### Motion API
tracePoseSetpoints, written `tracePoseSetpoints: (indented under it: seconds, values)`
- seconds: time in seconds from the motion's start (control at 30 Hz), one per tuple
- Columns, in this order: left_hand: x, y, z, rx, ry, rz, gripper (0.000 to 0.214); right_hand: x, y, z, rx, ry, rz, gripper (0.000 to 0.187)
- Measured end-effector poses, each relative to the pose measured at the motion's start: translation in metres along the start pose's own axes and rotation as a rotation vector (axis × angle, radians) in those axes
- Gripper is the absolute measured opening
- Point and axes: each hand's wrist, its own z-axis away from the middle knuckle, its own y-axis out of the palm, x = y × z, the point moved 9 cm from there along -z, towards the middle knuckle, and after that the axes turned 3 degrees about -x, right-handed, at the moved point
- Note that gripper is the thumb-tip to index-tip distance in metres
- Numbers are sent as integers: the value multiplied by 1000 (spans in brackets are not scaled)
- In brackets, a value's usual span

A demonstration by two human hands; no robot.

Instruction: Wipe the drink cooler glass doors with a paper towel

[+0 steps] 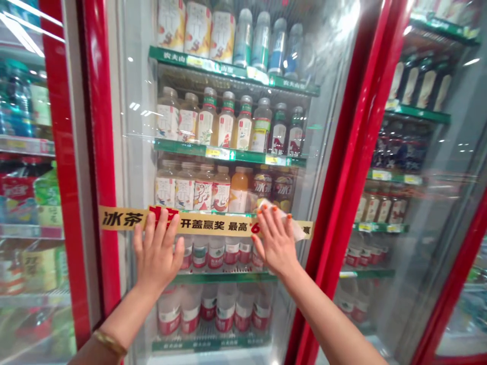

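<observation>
A long yellow promotional strip (201, 224) with dark printed characters runs across the glass door (139, 126) of a drinks fridge. My left hand (158, 253) lies flat with its fingers apart, the fingertips over a red patch near the strip's left end. Toward the right end, my right hand (277, 238) presses a white wipe (294, 225), which looks like tissue or thin cloth, against the strip. Its outstretched fingers cover much of the wipe and some of the lettering. A bracelet (110, 343) circles my left wrist.
Behind the glass, several shelves hold bottles (226, 121), with green price rails (228, 152) along their fronts. Red door frames (101, 152) stand on both sides. More stocked fridges extend left and right, with drinks (19, 187) at left.
</observation>
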Motion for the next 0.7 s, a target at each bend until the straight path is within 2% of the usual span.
tracePoseSetpoints:
  seconds: [0.07,0.13,0.2,0.27,0.3,0.33,0.4,0.47,0.53,0.6,0.63,0.7]
  values:
    - [3,1,-1,-11,0,-20,83,-21,2,-22,-22,157,43,85]
    - [3,2,-2,-19,3,-26,83,-8,9,-45,-27,189,22,87]
    - [2,2,-1,-20,11,-29,83,30,16,-54,-19,69,-30,85]
    - [1,2,0,-21,18,-31,82,67,18,-42,-3,-111,-73,82]
    - [1,1,0,-22,17,-32,82,77,17,-30,1,-175,-83,81]
    - [2,1,1,-22,15,-32,82,78,15,-18,2,-201,-81,80]
    - [2,1,2,-21,7,-33,82,55,10,-5,-12,-130,-39,79]
    - [2,2,2,-20,0,-37,82,18,5,-13,-41,44,26,80]
    - [2,3,3,-20,-8,-45,81,-5,4,-40,-74,192,64,82]
    - [2,3,3,-21,-12,-55,81,2,8,-71,-91,230,45,83]
    - [2,3,4,-22,-11,-58,80,15,12,-83,-86,193,18,84]
    - [2,2,4,-25,-3,-59,80,54,19,-91,-49,19,-48,82]
